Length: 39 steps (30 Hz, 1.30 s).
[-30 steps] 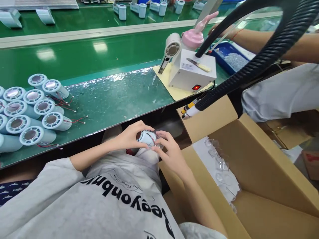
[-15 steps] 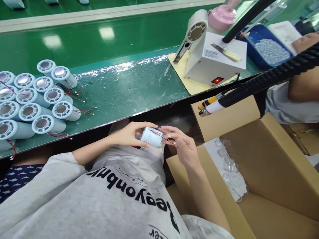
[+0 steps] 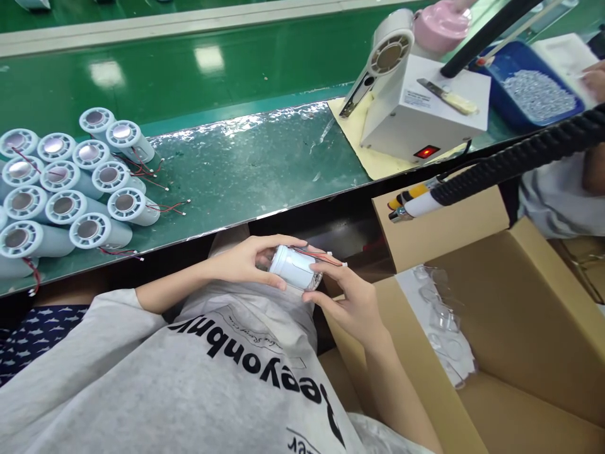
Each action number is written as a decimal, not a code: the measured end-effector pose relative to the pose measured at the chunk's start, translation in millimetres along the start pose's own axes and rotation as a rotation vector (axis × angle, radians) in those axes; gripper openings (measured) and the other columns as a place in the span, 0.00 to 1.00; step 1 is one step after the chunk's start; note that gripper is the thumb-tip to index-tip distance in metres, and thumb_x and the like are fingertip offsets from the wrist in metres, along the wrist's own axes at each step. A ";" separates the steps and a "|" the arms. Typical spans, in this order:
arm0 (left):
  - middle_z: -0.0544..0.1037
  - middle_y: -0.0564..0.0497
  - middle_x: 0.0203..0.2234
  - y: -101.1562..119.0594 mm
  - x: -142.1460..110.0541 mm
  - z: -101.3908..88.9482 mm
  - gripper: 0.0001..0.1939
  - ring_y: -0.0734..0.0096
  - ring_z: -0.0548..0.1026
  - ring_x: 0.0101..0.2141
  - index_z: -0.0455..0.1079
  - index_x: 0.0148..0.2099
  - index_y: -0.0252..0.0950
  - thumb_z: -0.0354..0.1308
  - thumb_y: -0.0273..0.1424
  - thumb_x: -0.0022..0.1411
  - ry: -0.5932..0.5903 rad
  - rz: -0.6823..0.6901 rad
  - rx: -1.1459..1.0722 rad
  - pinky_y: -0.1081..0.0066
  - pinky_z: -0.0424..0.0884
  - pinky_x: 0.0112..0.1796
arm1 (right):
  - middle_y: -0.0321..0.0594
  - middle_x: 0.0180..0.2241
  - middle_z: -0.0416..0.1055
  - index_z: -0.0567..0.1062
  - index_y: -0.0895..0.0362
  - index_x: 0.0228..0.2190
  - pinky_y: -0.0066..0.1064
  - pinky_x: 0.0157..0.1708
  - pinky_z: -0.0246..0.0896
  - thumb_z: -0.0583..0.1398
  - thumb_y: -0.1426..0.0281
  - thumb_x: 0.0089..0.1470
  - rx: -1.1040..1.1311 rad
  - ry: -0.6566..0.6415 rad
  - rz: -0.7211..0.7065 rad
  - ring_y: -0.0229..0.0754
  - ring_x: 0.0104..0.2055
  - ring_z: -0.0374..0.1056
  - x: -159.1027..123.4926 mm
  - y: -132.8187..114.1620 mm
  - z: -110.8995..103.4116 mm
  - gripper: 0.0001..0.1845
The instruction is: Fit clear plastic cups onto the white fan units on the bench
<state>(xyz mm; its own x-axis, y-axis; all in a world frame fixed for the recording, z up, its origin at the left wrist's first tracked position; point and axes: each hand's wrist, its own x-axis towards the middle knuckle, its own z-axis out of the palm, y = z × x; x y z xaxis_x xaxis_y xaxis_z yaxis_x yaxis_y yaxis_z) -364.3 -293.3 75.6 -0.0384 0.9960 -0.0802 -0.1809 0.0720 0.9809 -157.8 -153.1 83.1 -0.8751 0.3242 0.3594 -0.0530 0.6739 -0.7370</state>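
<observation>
Between my hands, above my lap, is a light-blue cylindrical housing [image 3: 293,267] lying on its side. Clear plastic shows around its right end, and thin red and black wires [image 3: 326,257] with small white plugs trail from it. My left hand [image 3: 246,260] wraps the left end, thumb along the lower side and fingers over the top. At the other end my right hand [image 3: 352,293] grips with the thumb below and the fingers above, close to the wires. Part of the housing's ends is hidden by my fingers.
Several similar light-blue housings [image 3: 62,207] with wires stand on the green bench [image 3: 236,170] at left. A grey-white machine [image 3: 425,113] with a lit red switch carries a knife [image 3: 447,96]. A black corrugated hose [image 3: 520,151] crosses above an open carton [image 3: 529,302]. A co-worker sits at right.
My right thumb has come down to the lower side of the housing, and the right fingers have shifted along its end. The wires now lie along the upper side.
</observation>
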 end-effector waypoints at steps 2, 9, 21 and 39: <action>0.76 0.40 0.59 1.2 -2.0 1.3 0.38 0.59 0.79 0.51 0.71 0.64 0.42 0.76 0.33 0.51 0.013 -0.013 0.008 0.66 0.77 0.47 | 0.44 0.53 0.80 0.77 0.49 0.47 0.46 0.52 0.79 0.67 0.57 0.60 0.004 -0.001 0.031 0.54 0.55 0.77 -0.8 -2.9 0.3 0.16; 0.78 0.40 0.57 4.6 -6.1 2.9 0.37 0.58 0.80 0.50 0.70 0.64 0.41 0.75 0.35 0.53 0.001 0.038 0.105 0.66 0.77 0.46 | 0.44 0.51 0.81 0.79 0.48 0.43 0.50 0.52 0.77 0.71 0.56 0.54 0.140 -0.012 0.219 0.57 0.54 0.77 -3.8 -7.3 0.9 0.17; 0.73 0.41 0.63 6.7 -11.3 -1.2 0.37 0.52 0.73 0.62 0.70 0.66 0.45 0.74 0.36 0.54 -0.056 0.205 0.262 0.59 0.74 0.56 | 0.41 0.50 0.80 0.78 0.48 0.45 0.39 0.49 0.78 0.74 0.55 0.49 0.483 -0.031 0.423 0.48 0.50 0.78 -0.4 -11.9 0.0 0.23; 0.72 0.40 0.64 7.9 -16.3 -2.7 0.37 0.53 0.71 0.64 0.69 0.67 0.45 0.74 0.34 0.56 -0.061 0.266 0.346 0.55 0.68 0.63 | 0.41 0.39 0.79 0.76 0.51 0.41 0.32 0.33 0.75 0.70 0.46 0.49 0.688 -0.093 0.614 0.44 0.37 0.76 10.4 -15.3 4.0 0.26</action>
<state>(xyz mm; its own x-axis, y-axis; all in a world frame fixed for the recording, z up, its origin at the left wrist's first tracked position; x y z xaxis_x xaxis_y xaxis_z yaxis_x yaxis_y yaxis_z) -367.8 -309.1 84.1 0.0211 0.9827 0.1838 0.1677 -0.1847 0.9684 -168.0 -162.7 95.8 -0.8777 0.4195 -0.2315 0.1844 -0.1501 -0.9713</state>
